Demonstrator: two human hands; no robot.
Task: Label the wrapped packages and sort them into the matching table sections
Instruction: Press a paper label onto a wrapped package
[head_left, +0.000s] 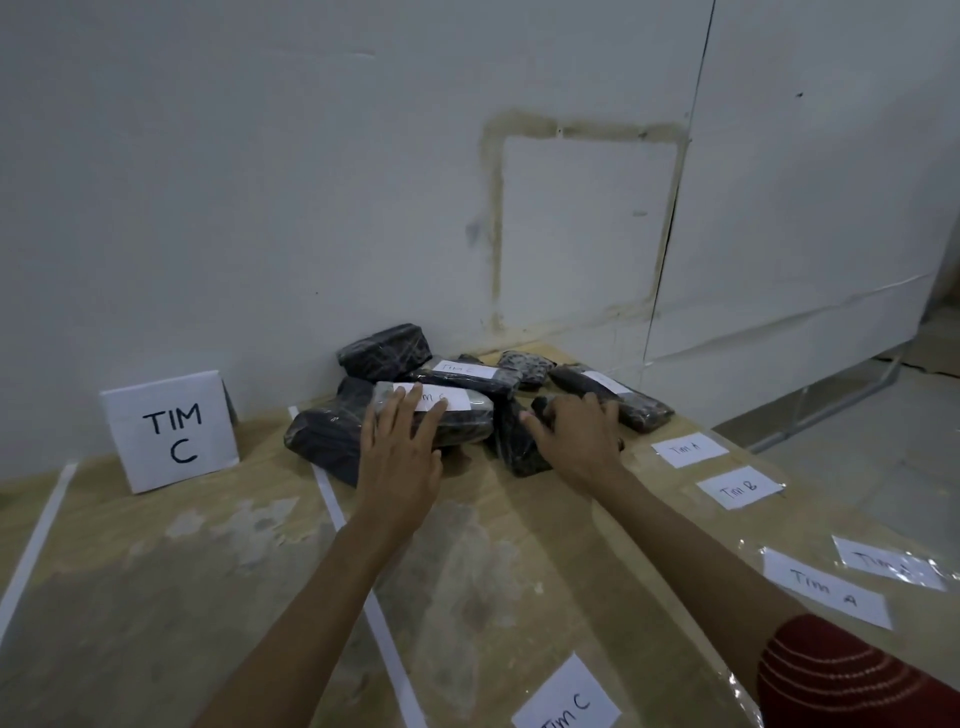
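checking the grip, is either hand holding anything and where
The right hand grips the upper end of a dark package. The left hand only lies flat on the Tim C package.

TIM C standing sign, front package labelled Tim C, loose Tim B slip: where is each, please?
TIM C standing sign (171, 434): head view, middle of its white face.
Front Tim C package (470, 423): head view, dark wrapped side below its label.
Tim B slip (738, 489): head view, centre of the paper.

my count | sign card (171, 431) 1 | wrapped packages (384, 351) 7 visible, piled right of card | stuck labels (452, 366) 3, on them | loose labels (737, 488) 5, right of card | tape strips (358, 561) 2, one each side of card
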